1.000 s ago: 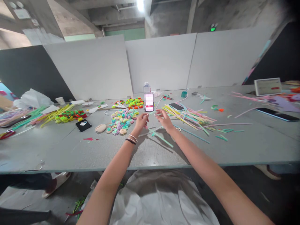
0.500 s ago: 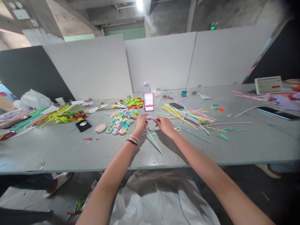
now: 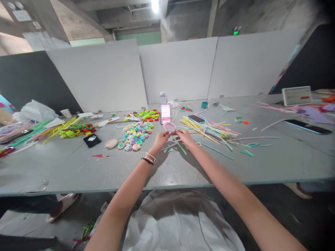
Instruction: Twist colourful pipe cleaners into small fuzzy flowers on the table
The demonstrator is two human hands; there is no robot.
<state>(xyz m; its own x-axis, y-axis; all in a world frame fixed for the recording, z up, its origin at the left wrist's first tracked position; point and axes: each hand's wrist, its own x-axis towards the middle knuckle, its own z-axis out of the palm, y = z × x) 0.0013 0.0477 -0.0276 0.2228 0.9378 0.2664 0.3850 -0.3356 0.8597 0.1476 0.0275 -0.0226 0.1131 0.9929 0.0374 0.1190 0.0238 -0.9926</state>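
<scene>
My left hand (image 3: 161, 139) and my right hand (image 3: 184, 138) meet close together above the table, fingertips pinched. Between them a pink pipe cleaner (image 3: 169, 126) bends into an arch that points away from me; each hand pinches it near one end. A pale green pipe cleaner (image 3: 181, 146) slants down and to the right from the fingertips, partly hidden by them. Just behind the arch stands a lit phone (image 3: 165, 113). Left of my left hand lies a heap of pastel fuzzy rings (image 3: 134, 135).
Loose pastel pipe cleaners (image 3: 211, 130) lie at the right, a dark phone (image 3: 195, 119) among them. A bottle (image 3: 162, 94) stands behind the lit phone. Bright yellow and red fuzzy pieces (image 3: 149, 114) sit farther back. A black square case (image 3: 91, 140) and a beige oval (image 3: 111, 143) lie leftward.
The pink pipe cleaner has gone from a shallow curve to a tighter arch pointing away from me. The green one's free end has swung up and to the right.
</scene>
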